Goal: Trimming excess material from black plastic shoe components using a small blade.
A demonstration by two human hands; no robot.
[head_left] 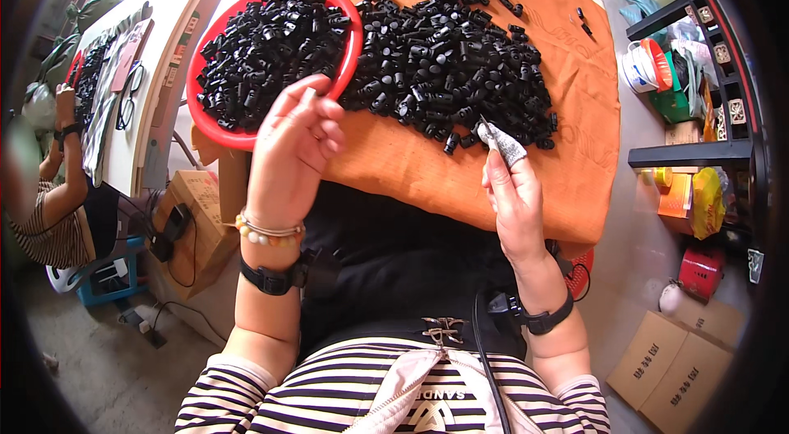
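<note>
My left hand (292, 150) hovers at the near rim of a round red bowl (215, 126) heaped with small black plastic parts (267, 52); its fingers are curled and a thin light piece shows at the fingertips, too small to identify. My right hand (509, 191) is raised over the near edge of an orange cloth (460, 175). Its index finger wears a grey wrap, and it pinches a small dark metal tool (486, 131) at the edge of a big loose pile of black parts (448, 64).
A person in a striped top sits at another table far left (57, 212). Cardboard boxes stand at lower left (193, 228) and lower right (674, 364). A dark shelf with bags and containers (699, 80) lines the right side. A red basket (700, 271) sits on the floor.
</note>
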